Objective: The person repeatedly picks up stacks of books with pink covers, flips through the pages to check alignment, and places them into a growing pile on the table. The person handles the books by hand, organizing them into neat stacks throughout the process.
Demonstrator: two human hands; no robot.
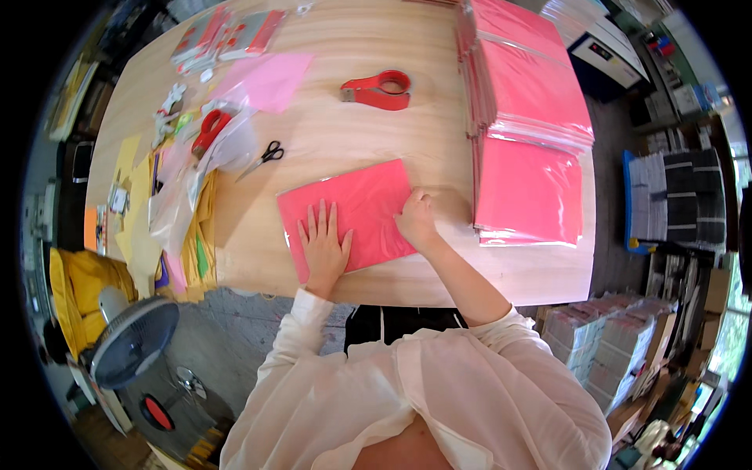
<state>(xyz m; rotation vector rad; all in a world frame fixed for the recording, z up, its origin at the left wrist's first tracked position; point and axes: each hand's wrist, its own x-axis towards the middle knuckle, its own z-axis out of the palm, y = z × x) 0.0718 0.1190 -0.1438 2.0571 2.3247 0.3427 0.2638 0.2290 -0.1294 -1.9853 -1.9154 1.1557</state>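
Note:
A flat pink packet in clear plastic film (360,211) lies slightly tilted on the wooden table in front of me. My left hand (323,244) rests flat on its left part, fingers spread. At the packet's right edge is my right hand (417,221), its fingers curled in and its thumb against the edge. What lies under those curled fingers is partly hidden. Beyond the packet sits a red tape dispenser (377,91). Black-handled scissors (264,160) lie to the upper left of the packet.
Tall stacks of similar pink packets (529,188) line the table's right side. On the left are a second red tape dispenser (210,131), clear film and yellow sheets (133,211). Grey-and-red packs (251,35) sit at the far left. A fan (135,341) stands by the table's near left corner.

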